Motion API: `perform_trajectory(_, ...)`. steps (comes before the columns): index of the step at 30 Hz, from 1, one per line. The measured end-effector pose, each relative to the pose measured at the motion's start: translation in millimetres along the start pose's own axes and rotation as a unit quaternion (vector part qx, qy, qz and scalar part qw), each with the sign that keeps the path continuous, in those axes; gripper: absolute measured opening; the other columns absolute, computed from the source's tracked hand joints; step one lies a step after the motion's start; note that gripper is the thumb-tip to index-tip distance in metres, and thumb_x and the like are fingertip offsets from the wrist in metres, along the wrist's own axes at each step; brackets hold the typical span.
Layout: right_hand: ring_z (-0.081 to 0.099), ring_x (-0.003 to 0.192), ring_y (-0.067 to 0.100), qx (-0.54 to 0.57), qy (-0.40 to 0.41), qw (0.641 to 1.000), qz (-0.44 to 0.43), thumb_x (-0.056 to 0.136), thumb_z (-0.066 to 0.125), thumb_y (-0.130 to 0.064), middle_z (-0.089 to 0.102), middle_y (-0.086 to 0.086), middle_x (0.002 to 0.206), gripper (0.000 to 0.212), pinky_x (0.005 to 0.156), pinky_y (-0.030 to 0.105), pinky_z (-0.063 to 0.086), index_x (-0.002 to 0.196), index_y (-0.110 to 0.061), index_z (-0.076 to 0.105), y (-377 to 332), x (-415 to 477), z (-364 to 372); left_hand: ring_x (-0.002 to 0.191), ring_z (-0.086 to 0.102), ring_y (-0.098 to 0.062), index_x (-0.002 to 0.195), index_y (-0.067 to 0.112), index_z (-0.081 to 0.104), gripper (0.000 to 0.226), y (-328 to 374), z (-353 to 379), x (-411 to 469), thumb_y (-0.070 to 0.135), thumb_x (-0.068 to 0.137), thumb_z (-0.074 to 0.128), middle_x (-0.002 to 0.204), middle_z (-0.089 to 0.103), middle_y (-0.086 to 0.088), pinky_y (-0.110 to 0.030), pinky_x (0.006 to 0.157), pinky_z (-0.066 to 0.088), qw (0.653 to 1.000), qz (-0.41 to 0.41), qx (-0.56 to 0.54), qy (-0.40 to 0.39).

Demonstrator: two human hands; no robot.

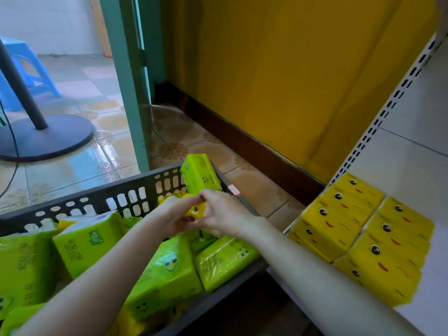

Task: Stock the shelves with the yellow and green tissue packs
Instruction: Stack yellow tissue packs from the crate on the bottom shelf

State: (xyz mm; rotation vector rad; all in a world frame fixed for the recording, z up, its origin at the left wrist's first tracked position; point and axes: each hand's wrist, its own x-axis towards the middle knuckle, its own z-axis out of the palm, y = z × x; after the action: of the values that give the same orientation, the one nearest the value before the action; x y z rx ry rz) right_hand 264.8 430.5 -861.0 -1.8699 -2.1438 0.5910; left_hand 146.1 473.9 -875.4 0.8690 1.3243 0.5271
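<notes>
A dark slotted crate (pixel 101 197) in front of me holds several green tissue packs (pixel 167 275); one green pack (pixel 200 174) stands upright at its far right corner. Both hands meet over the crate's far side on one yellow tissue pack (pixel 178 196). My left hand (pixel 175 217) grips it from the left and my right hand (pixel 224 213) grips it from the right. Most of that pack is hidden by my fingers. On the white shelf (pixel 409 161) to the right, several yellow packs (pixel 361 236) with face prints lie stacked in rows.
A yellow wall (pixel 291 76) with a dark skirting board runs behind the crate and shelf. A perforated shelf upright (pixel 388 105) rises at the right. To the left stand a teal door frame (pixel 126 83), a black round stand base (pixel 46 137) and a blue stool (pixel 24 66) on tiled floor.
</notes>
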Motion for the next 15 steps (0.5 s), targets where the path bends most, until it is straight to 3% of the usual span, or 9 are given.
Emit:
perform_trajectory(2,0.048,0.122,0.024,0.056,0.023,0.998,0.009,0.082,0.069,-0.03,0.053,0.01,0.131,0.06,0.096,0.031,0.039,0.134,-0.011,0.044,4,-5,-7,0.038,0.058,-0.018,0.118,0.001,0.049,0.036,4,-2,-11,0.019,0.09,0.061,0.071,0.051,-0.016,-0.024,0.039,0.052,1.0,0.003,-0.021,-0.009)
perform_trajectory(4,0.049,0.119,0.02,0.134,0.059,0.989,0.025,0.084,0.068,-0.025,0.054,0.007,0.129,0.055,0.092,0.026,0.04,0.133,-0.011,0.046,10,-12,-17,0.038,0.058,-0.016,0.118,0.007,0.048,0.03,7,-6,-21,0.02,0.093,0.057,0.072,0.053,-0.015,-0.022,0.035,0.049,0.998,0.032,-0.048,0.004)
perform_trajectory(6,0.051,0.107,0.016,0.227,0.095,0.968,0.047,0.084,0.068,-0.025,0.054,0.003,0.116,0.05,0.081,0.021,0.042,0.129,-0.014,0.05,15,-21,-29,0.056,0.057,-0.018,0.119,0.011,0.05,0.032,9,-10,-26,0.024,0.091,0.058,0.087,0.056,-0.017,-0.024,0.042,0.048,0.99,0.114,-0.038,0.07)
perform_trajectory(9,0.058,0.102,0.022,0.382,0.138,0.909,0.088,0.083,0.068,-0.024,0.059,0.007,0.11,0.043,0.088,0.035,0.05,0.122,-0.014,0.053,25,-30,-46,0.101,0.056,-0.026,0.12,0.012,0.051,0.05,7,-15,-29,0.042,0.083,0.064,0.118,0.055,-0.014,-0.041,0.081,0.052,0.96,0.225,0.017,0.165)
perform_trajectory(10,0.061,0.098,0.023,0.451,0.141,0.876,0.098,0.084,0.066,-0.021,0.062,0.009,0.108,0.037,0.087,0.037,0.052,0.119,-0.011,0.055,28,-34,-49,0.109,0.053,-0.026,0.123,0.013,0.05,0.056,6,-14,-33,0.048,0.081,0.063,0.122,0.054,-0.01,-0.044,0.092,0.048,0.959,0.236,0.025,0.157)
perform_trajectory(12,0.063,0.085,0.02,0.574,0.126,0.802,0.109,0.088,0.059,-0.015,0.064,0.01,0.097,0.022,0.076,0.032,0.053,0.109,-0.008,0.057,29,-43,-55,0.114,0.052,-0.025,0.129,0.02,0.047,0.061,8,-6,-43,0.056,0.081,0.057,0.124,0.053,-0.004,-0.045,0.096,0.044,0.973,0.22,0.021,0.073)
perform_trajectory(15,0.063,0.082,0.02,0.636,0.12,0.751,0.13,0.094,0.05,-0.023,0.064,0.011,0.094,0.028,0.072,0.03,0.053,0.114,-0.005,0.056,35,-58,-56,0.105,0.06,-0.023,0.128,0.026,0.048,0.053,11,11,-55,0.054,0.083,0.054,0.116,0.06,-0.001,-0.038,0.081,0.052,0.983,0.168,-0.019,-0.069)
